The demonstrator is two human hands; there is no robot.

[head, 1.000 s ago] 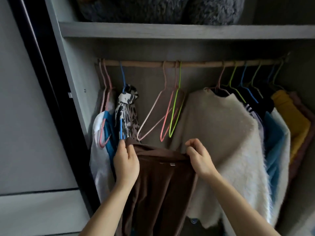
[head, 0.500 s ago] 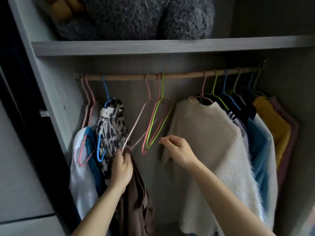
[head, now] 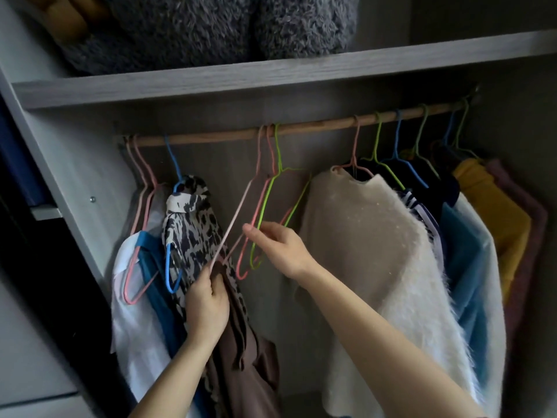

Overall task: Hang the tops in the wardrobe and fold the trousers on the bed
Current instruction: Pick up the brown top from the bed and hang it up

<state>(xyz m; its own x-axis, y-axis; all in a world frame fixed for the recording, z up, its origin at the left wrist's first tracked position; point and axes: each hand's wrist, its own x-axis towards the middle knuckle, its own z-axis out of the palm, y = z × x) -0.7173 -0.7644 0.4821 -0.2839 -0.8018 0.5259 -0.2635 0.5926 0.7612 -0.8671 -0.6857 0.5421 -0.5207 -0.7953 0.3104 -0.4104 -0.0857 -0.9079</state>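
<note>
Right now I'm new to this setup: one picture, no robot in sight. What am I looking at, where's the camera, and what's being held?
There is no machine here. A person works with bare hands, and the single picture comes from a wide-angle camera worn on their head, looking forward and down, so only forearms and hands show. They face an open grey wooden wardrobe whose wooden rail carries coloured wire hangers and hung tops, among them a fluffy cream sweater. The left hand grips a brown fabric top together with one end of a pale pink wire hanger hooked on the rail. The right hand pinches what looks like that hanger's lower wire. A grey fluffy bundle sits on the shelf above.
</note>
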